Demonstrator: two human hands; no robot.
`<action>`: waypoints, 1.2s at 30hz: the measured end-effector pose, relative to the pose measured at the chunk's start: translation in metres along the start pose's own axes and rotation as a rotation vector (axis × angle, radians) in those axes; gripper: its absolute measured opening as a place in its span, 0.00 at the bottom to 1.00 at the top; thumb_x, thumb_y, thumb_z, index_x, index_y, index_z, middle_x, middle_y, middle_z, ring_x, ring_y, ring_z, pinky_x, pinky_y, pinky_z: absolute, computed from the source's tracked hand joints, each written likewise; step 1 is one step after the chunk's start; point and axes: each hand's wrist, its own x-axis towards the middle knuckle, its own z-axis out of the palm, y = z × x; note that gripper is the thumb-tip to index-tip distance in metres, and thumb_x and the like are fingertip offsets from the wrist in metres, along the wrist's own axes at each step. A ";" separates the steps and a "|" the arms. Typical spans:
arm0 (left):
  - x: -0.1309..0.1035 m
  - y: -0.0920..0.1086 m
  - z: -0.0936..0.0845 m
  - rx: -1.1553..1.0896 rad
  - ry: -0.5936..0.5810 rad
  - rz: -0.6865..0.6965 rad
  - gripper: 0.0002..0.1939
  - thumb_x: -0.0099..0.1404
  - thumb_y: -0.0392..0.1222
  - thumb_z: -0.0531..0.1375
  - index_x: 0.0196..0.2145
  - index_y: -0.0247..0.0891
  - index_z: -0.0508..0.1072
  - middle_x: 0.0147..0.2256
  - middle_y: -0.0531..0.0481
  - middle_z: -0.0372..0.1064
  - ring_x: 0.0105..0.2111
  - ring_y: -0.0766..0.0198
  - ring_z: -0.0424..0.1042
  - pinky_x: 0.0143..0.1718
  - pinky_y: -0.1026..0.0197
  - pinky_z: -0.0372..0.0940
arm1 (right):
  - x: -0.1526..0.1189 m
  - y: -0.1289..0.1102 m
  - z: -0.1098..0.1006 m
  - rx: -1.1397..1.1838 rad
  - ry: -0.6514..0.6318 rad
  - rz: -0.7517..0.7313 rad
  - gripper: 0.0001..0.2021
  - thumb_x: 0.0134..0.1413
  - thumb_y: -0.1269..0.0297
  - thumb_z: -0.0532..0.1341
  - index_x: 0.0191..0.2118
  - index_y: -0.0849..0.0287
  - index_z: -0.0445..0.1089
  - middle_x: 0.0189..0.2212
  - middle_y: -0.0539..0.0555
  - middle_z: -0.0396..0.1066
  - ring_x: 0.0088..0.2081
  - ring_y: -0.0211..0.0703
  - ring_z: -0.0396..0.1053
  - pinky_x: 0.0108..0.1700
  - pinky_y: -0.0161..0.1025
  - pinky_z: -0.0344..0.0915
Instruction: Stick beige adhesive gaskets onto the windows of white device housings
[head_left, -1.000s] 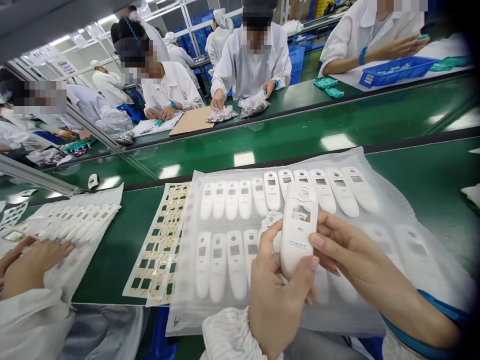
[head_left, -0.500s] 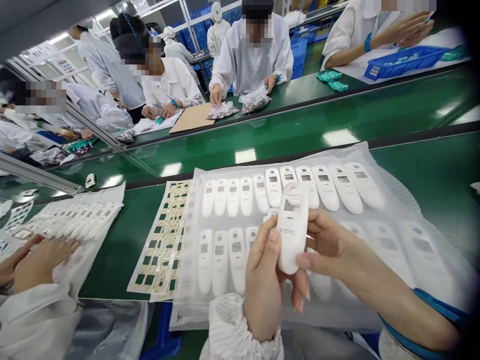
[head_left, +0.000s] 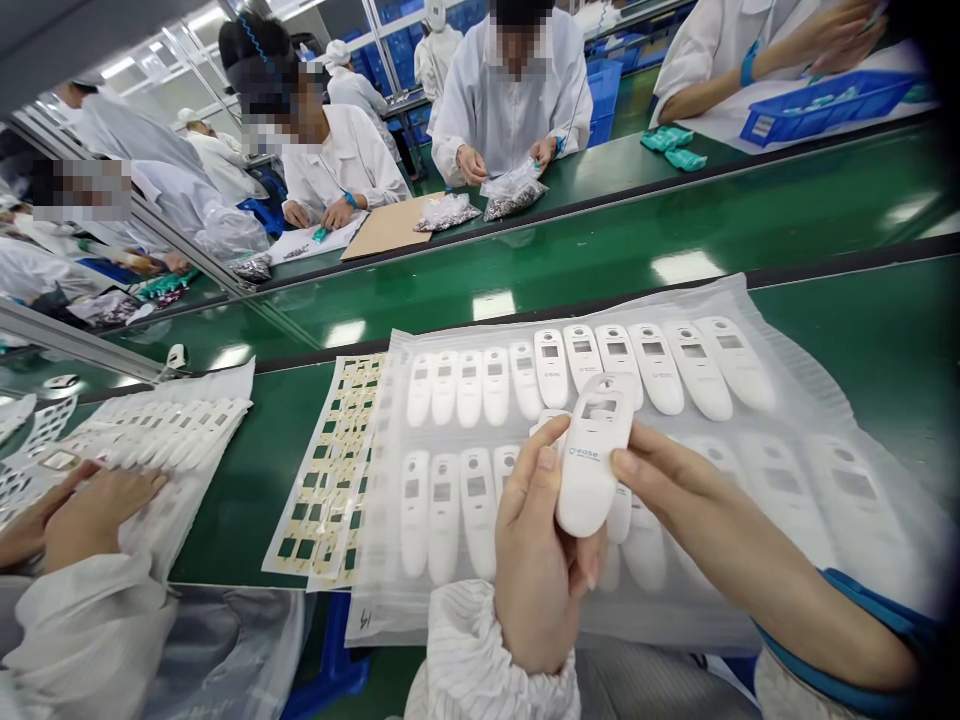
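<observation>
Between my two hands is a white plastic device cover (head_left: 589,480) with a window cut-out and small blue lettering, tilted with its face towards me. My left hand (head_left: 536,545) grips its left edge, thumb in front and fingers behind. The fingertips of my right hand (head_left: 667,475) pinch its right edge. Below them lies a translucent foam sheet (head_left: 420,620) with rows of similar covers. Those in the back row on the right, such as one cover (head_left: 660,370), lie uncovered. Others, such as a cover (head_left: 414,510) at the front left, show hazily through the sheet.
Sheets of square adhesive pieces (head_left: 326,480) lie left of the foam sheet. Farther left, a co-worker's hands (head_left: 94,515) rest on another sheet of covers (head_left: 172,430). A green conveyor belt (head_left: 585,250) runs behind. Across it, people handle plastic bags (head_left: 514,190) and a blue bin (head_left: 832,105).
The held cover has tilted, its top leaning further right. My right fingers have shifted up along its edge. Across the belt, a person's hand has lifted from one bag towards the other.
</observation>
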 end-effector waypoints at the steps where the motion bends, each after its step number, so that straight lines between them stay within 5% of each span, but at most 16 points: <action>1: -0.001 -0.001 -0.001 0.022 0.000 -0.002 0.26 0.71 0.53 0.50 0.60 0.36 0.60 0.10 0.61 0.52 0.11 0.73 0.46 0.14 0.71 0.46 | 0.001 0.001 -0.001 0.026 0.032 0.020 0.17 0.62 0.51 0.57 0.54 0.48 0.67 0.43 0.53 0.73 0.46 0.47 0.69 0.51 0.43 0.66; 4: -0.003 0.000 -0.003 0.137 -0.084 -0.033 0.32 0.68 0.52 0.57 0.64 0.41 0.52 0.15 0.60 0.58 0.13 0.73 0.51 0.15 0.71 0.48 | 0.002 0.003 -0.004 0.097 0.086 0.050 0.19 0.62 0.51 0.57 0.56 0.48 0.65 0.42 0.53 0.73 0.46 0.48 0.70 0.51 0.44 0.66; 7: -0.005 0.004 -0.004 0.342 -0.193 0.001 0.28 0.63 0.45 0.63 0.59 0.43 0.61 0.26 0.55 0.67 0.21 0.72 0.61 0.23 0.69 0.59 | -0.002 0.003 -0.008 0.097 0.054 0.013 0.21 0.61 0.52 0.58 0.58 0.47 0.63 0.44 0.54 0.73 0.45 0.50 0.70 0.45 0.44 0.70; 10: -0.006 0.008 -0.005 0.537 -0.160 0.170 0.17 0.66 0.45 0.60 0.51 0.42 0.69 0.42 0.49 0.71 0.39 0.64 0.69 0.42 0.63 0.65 | -0.007 0.001 -0.009 -0.014 -0.020 -0.051 0.21 0.61 0.53 0.58 0.59 0.46 0.64 0.45 0.54 0.73 0.45 0.51 0.71 0.45 0.44 0.71; 13: 0.001 0.015 -0.012 0.634 -0.122 0.235 0.14 0.68 0.47 0.56 0.49 0.41 0.71 0.44 0.48 0.72 0.41 0.62 0.70 0.46 0.60 0.64 | -0.006 -0.003 -0.008 -0.203 -0.012 -0.084 0.18 0.62 0.51 0.56 0.55 0.46 0.67 0.45 0.52 0.72 0.48 0.50 0.69 0.48 0.43 0.69; 19: 0.064 0.033 -0.050 0.656 0.100 0.314 0.14 0.63 0.47 0.59 0.41 0.35 0.70 0.31 0.49 0.73 0.30 0.64 0.70 0.31 0.64 0.64 | 0.003 0.015 -0.034 -0.787 0.343 0.044 0.23 0.59 0.41 0.52 0.51 0.52 0.66 0.44 0.55 0.72 0.43 0.52 0.71 0.36 0.43 0.69; 22: 0.106 0.037 -0.066 0.676 0.154 0.300 0.15 0.61 0.47 0.60 0.42 0.34 0.68 0.28 0.50 0.71 0.27 0.64 0.69 0.28 0.64 0.64 | 0.002 0.033 -0.051 -1.013 0.343 0.171 0.24 0.59 0.41 0.51 0.49 0.54 0.66 0.41 0.56 0.73 0.38 0.53 0.72 0.31 0.44 0.67; 27: 0.153 0.030 -0.069 0.831 0.207 0.273 0.13 0.62 0.39 0.58 0.43 0.32 0.68 0.26 0.50 0.68 0.27 0.61 0.69 0.32 0.59 0.66 | -0.003 0.048 -0.052 -0.992 0.308 0.141 0.26 0.58 0.41 0.51 0.52 0.57 0.64 0.42 0.57 0.73 0.34 0.49 0.73 0.29 0.43 0.68; 30: 0.151 0.028 -0.061 0.990 0.266 0.328 0.19 0.60 0.35 0.59 0.49 0.29 0.67 0.41 0.39 0.69 0.44 0.52 0.69 0.48 0.49 0.63 | -0.002 0.048 -0.046 -0.947 0.319 0.160 0.27 0.58 0.43 0.52 0.54 0.57 0.62 0.45 0.58 0.72 0.35 0.49 0.72 0.30 0.44 0.69; 32: 0.136 0.028 -0.057 1.096 0.298 0.386 0.24 0.59 0.34 0.60 0.54 0.29 0.64 0.52 0.34 0.60 0.56 0.47 0.58 0.58 0.45 0.53 | 0.001 0.049 -0.045 -0.937 0.346 0.152 0.28 0.57 0.43 0.53 0.56 0.58 0.61 0.49 0.59 0.70 0.40 0.52 0.72 0.34 0.46 0.71; 34: 0.115 0.027 -0.055 1.179 0.281 0.412 0.24 0.61 0.35 0.59 0.55 0.31 0.65 0.55 0.36 0.58 0.60 0.46 0.51 0.61 0.44 0.48 | 0.005 0.052 -0.045 -0.943 0.387 0.103 0.31 0.56 0.42 0.53 0.59 0.59 0.59 0.52 0.61 0.68 0.47 0.57 0.68 0.41 0.51 0.71; 36: 0.093 0.021 -0.056 1.249 0.188 0.408 0.19 0.64 0.39 0.58 0.53 0.34 0.67 0.51 0.40 0.62 0.57 0.49 0.55 0.61 0.45 0.51 | 0.009 0.057 -0.045 -0.938 0.406 0.037 0.34 0.55 0.42 0.56 0.61 0.59 0.57 0.53 0.62 0.67 0.53 0.61 0.64 0.48 0.55 0.68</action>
